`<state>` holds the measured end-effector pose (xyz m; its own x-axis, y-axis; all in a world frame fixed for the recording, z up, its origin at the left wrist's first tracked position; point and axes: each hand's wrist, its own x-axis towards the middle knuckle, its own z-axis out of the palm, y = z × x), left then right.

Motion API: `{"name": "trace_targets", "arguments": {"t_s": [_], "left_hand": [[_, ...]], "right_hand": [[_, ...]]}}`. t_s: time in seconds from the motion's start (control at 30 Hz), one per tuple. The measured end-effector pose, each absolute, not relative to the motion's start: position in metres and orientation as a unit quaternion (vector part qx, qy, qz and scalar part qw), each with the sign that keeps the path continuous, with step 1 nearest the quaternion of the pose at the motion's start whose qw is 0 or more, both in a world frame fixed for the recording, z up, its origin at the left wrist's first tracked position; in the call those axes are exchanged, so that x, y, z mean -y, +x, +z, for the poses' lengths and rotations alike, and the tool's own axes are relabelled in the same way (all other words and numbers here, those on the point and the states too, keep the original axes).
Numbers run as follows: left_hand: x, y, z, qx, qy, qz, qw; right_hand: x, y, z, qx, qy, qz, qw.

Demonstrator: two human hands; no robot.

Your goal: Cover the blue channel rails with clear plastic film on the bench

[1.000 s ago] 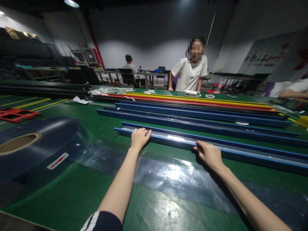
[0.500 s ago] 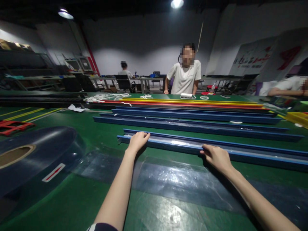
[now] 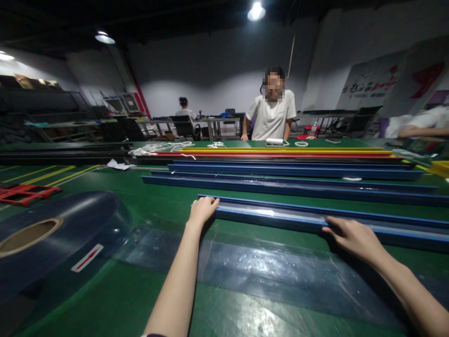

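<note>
A long blue channel strip (image 3: pixel 271 219) lies across the green table in front of me, with clear film along its trough. Close to its left end, my left hand (image 3: pixel 204 209) is closed over the strip, fingers on top. Farther right, my right hand (image 3: pixel 356 238) pinches the near edge between thumb and fingers; some fingers are hidden. Nearer to me, a wide band of clear plastic film (image 3: pixel 252 267) lies flat under my forearms. It runs from a big film roll (image 3: pixel 87 220) at the left.
Two more blue channels (image 3: pixel 245 183) lie behind, then yellow and red strips (image 3: pixel 280 152). Bundled white cord (image 3: pixel 149 149) and a crumpled white paper (image 3: pixel 119 164) sit at the back left. Red frames (image 3: pixel 28 194) are at far left. A person in a white shirt (image 3: pixel 273 117) stands opposite.
The blue channel has slid to the right, so its left end is now beside my left hand. My right hand has moved right along with it. The view has shifted slightly.
</note>
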<state>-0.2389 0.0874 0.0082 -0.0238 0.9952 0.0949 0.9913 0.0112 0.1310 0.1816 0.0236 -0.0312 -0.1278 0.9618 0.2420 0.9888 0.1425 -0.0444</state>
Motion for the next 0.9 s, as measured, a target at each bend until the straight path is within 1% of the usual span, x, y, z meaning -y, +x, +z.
{"name": "trace_targets", "arguments": {"t_s": [0.1, 0.23, 0.47, 0.7, 0.9], "left_hand": [[-0.088, -0.240, 0.008, -0.721, 0.689, 0.070, 0.007], [-0.089, -0.239, 0.008, -0.723, 0.688, 0.068, 0.014], [-0.088, -0.238, 0.011, -0.722, 0.687, 0.073, 0.020], [-0.088, -0.240, 0.012, -0.733, 0.677, 0.072, 0.011], [-0.086, -0.241, 0.009, -0.777, 0.623, 0.087, -0.025]], "right_hand": [[-0.026, 0.185, -0.033, 0.768, -0.624, -0.045, 0.133], [-0.032, 0.181, -0.025, 0.802, -0.583, -0.007, 0.131], [-0.042, 0.123, -0.002, 0.854, -0.502, 0.054, 0.125], [-0.049, 0.068, -0.005, 0.899, -0.427, 0.011, 0.098], [-0.060, 0.045, -0.005, 0.913, -0.398, -0.006, 0.090]]}}
